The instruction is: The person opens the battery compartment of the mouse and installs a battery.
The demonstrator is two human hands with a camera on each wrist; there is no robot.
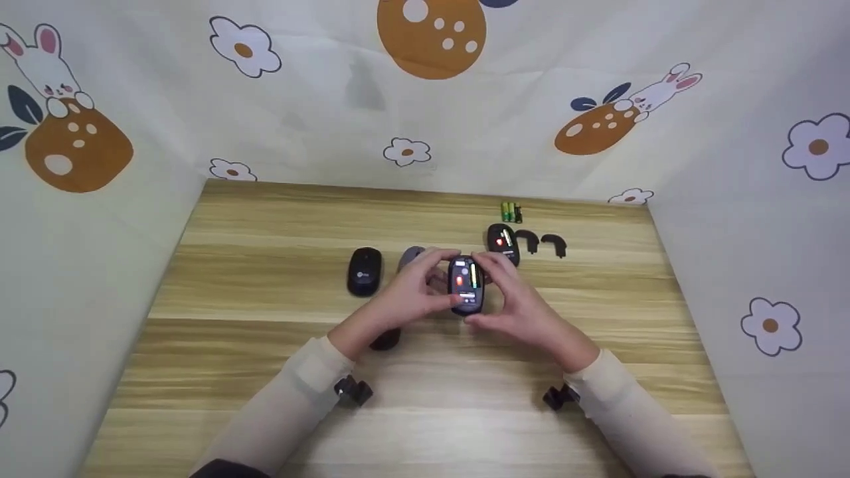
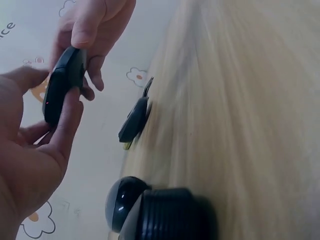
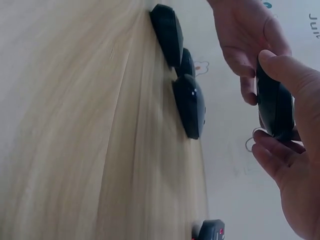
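While pinching an uncovered mouse with left hand and right hand, left of the covers, probably checking the battery, so best keep it steady, underside up, for capping.

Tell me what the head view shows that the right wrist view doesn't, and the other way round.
Only the head view shows the batteries, the two curved black pieces and the red glow on the underside of the held mouse. Only the right wrist view shows lettering on the backdrop. Both show the left hand and right hand holding that mouse, and other mice on the wooden table.
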